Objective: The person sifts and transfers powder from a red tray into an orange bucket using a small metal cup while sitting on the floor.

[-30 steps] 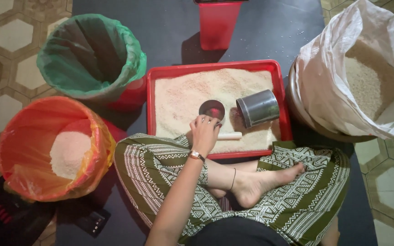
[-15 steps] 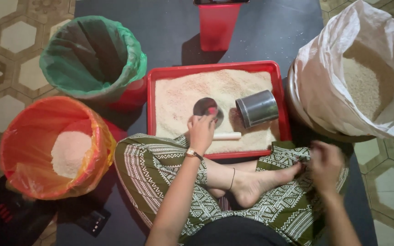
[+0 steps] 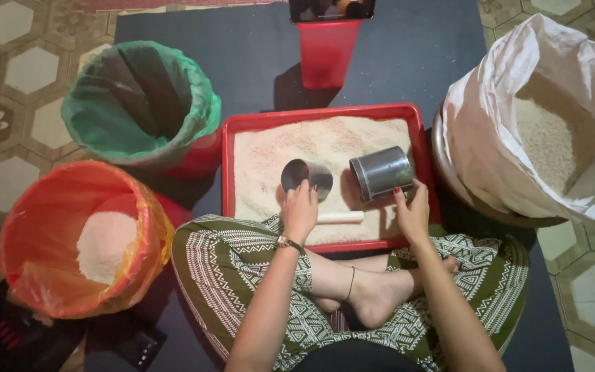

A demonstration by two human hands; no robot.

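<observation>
Head view, person seated cross-legged on a dark mat, red tray [image 3: 228,172] of pale grain right in front of the knees.

Left hand [image 3: 301,210]: grip clenched on a small metal cup [image 3: 304,173], mouth facing up toward the camera, cup sitting in the grain near tray centre. Wristwatch [image 3: 288,242] on that wrist.

Right hand [image 3: 411,210]: fingertips [image 3: 398,193] touch the lower edge of a second metal cup [image 3: 381,172] lying on its side in the grain, right part of the tray. Fingers only rest against it, not wrapped around it; can't tell if that counts as a real grasp. The two cups are close but apart.

White stick-shaped thing [image 3: 340,218] lies flat on the grain between the hands, near the tray's front edge, touching neither hand.

Around it:
- green-lined bucket [image 3: 139,103], upper left, just beside the tray
- orange-lined bucket [image 3: 70,234], lower left, heap of white grain at the bottom
- large white sack [image 3: 518,117], right of the tray, open, partly filled with grain
- red container [image 3: 328,52] beyond the tray, top centre

Bare foot [image 3: 373,296] tucked between the knees.
</observation>
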